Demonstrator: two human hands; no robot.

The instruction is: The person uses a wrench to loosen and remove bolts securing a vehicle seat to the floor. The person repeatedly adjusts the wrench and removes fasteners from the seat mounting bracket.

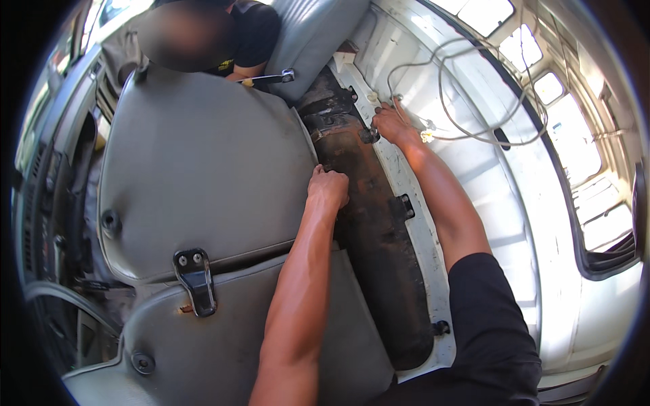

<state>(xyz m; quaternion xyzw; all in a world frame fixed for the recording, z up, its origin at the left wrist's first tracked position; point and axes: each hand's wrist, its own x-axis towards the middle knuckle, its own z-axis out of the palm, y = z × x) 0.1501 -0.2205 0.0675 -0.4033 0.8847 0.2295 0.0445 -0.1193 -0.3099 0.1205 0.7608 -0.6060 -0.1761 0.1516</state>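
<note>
My left hand [328, 187] is closed at the right edge of a grey padded seat [210, 155], above the opening beside it. Whatever its fingers grip is hidden. Farther off, my right hand [397, 126] rests on a white metal ledge [398, 177], its fingers curled in beside a black fitting [369, 135]. I cannot make out what, if anything, is in that hand. Between the hands lies a long, dark, rust-stained recess [369, 196]. Loose pale cable [467, 138] with a small white connector [427, 136] runs near my right wrist.
Across the seat is another person in a dark shirt [261, 30], with a ratchet wrench [274, 78] at their hand. A second grey seat [250, 325] lies nearer, by a black metal bracket [196, 283]. A steering wheel [74, 318] is at lower left. White body panels [501, 223] rise at right.
</note>
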